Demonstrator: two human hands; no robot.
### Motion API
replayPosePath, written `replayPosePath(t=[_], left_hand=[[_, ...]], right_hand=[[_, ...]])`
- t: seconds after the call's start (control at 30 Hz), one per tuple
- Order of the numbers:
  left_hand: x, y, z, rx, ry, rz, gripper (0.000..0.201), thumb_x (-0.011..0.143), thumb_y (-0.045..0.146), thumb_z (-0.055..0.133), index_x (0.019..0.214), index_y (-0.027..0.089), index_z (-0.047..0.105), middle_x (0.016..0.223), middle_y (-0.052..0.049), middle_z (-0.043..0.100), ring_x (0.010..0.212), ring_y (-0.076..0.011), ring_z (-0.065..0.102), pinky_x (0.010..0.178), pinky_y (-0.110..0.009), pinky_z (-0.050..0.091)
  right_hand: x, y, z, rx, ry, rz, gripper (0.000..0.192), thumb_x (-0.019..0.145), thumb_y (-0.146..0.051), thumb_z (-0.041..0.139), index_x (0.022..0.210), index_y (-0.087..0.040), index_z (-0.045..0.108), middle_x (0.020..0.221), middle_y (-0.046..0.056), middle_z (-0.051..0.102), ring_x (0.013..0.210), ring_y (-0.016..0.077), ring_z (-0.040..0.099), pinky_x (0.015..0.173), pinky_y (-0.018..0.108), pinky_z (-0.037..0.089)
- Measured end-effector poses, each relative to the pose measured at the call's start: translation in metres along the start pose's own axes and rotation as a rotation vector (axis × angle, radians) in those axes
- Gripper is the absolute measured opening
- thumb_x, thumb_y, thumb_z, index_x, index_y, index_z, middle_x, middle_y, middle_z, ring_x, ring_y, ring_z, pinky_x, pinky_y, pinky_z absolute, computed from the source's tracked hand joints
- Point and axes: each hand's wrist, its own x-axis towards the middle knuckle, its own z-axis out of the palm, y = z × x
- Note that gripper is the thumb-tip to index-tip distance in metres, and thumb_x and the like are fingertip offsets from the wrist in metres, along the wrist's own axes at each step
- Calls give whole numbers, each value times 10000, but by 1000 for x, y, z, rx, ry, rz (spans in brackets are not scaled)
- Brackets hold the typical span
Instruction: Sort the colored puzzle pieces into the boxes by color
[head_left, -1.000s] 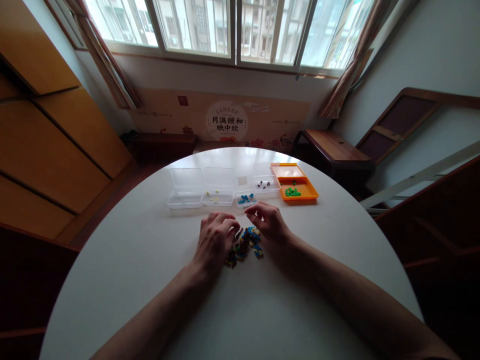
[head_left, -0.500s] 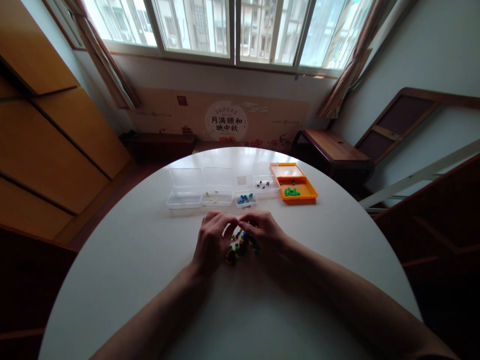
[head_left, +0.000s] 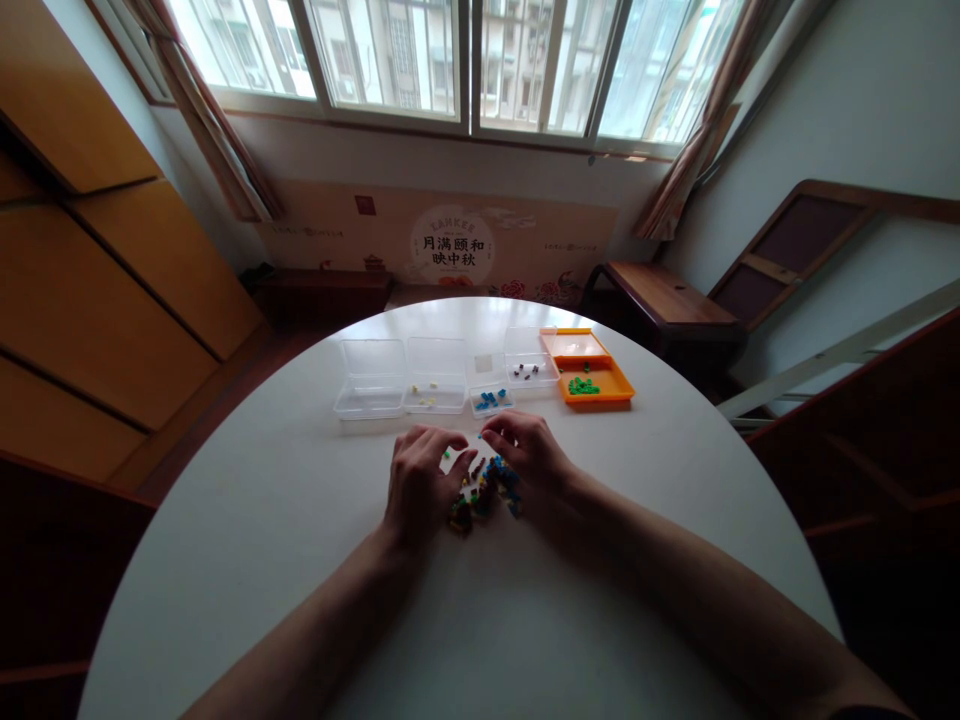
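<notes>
My right hand (head_left: 529, 450) pinches a small blue toy brick (head_left: 480, 435) between thumb and forefinger, just above the table. Across from it, my left hand (head_left: 421, 475) is curled with thumb and forefinger apart. A small green brick (head_left: 447, 454) shows in that gap; whether it touches the hand or lies on the table, I cannot tell. Below and between both hands is a loose pile of mixed bricks (head_left: 487, 488), in dark red, blue, yellow and green. My fingers cover part of the pile's edges.
Beyond my hands, open clear boxes stand in a row: an outer left box (head_left: 367, 402), one with pale yellow bricks (head_left: 433, 402), a small one with blue bricks (head_left: 491, 408), one with dark bricks (head_left: 534, 375). An orange box (head_left: 615, 385) holding green bricks ends the row on the right.
My fingertips were together above the pile; now the hands have parted slightly. The blue brick shows in my right fingers, and the left thumb and forefinger have spread, with a green brick visible.
</notes>
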Motion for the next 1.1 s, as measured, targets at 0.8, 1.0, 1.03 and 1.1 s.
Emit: replayPosePath(t=[0.8, 1.0, 1.03, 1.1], left_hand=[[-5, 1, 3, 87, -273, 17, 114, 814, 272, 635, 875, 231, 723, 992, -62, 671, 1005, -262, 529, 881, -431, 383], [-1, 3, 9, 106, -257, 11, 124, 835, 259, 620, 797, 241, 737, 950, -50, 678, 967, -252, 533, 848, -410, 389], [-1, 3, 9, 112, -256, 6, 130, 837, 262, 619, 785, 237, 735, 937, -51, 680, 958, -252, 535, 842, -408, 390], [0, 4, 10, 113, -261, 0, 145, 844, 258, 609, 770, 227, 730, 913, -54, 683, 942, -250, 538, 837, -404, 391]], right_hand=[[2, 23, -18, -81, 155, 98, 151, 835, -246, 583, 865, -174, 712, 762, 29, 681, 552, 108, 503, 570, 237, 428], [-3, 18, -15, -41, 159, 91, 147, 839, -238, 576, 865, -177, 707, 777, 28, 679, 562, 108, 508, 571, 232, 428], [-4, 18, -14, -38, 150, 88, 144, 839, -234, 576, 866, -177, 705, 782, 28, 679, 564, 107, 508, 575, 230, 428], [-6, 17, -13, -38, 130, 75, 138, 840, -226, 575, 861, -178, 702, 788, 25, 675, 565, 103, 505, 580, 227, 426]])
